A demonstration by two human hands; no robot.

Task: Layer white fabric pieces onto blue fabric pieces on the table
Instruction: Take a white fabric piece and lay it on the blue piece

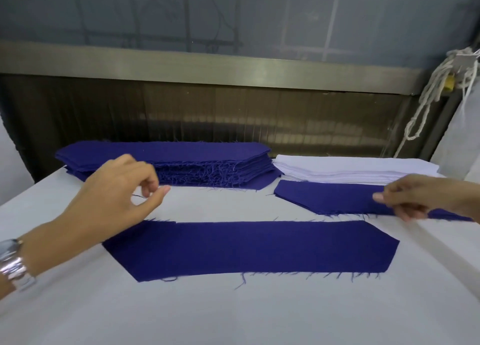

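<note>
Head view: two hands are working over blue fabric pieces on a white table (233, 313).
The near blue piece (254, 248) is lying flat at the middle. The left hand (122, 188) is hovering just beyond its left end, fingers curled and thumb nearly meeting forefinger; whether it is pinching a thread I cannot tell. The right hand (413, 199) is gripping the far blue piece (327, 196) at right, thumb on top. Further back, the blue stack (181, 160) is sitting left of the white stack (350, 168).

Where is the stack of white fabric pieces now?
In the head view, the white stack lies far right on the table, beside the blue stack and just behind the blue piece the right hand grips.
</note>
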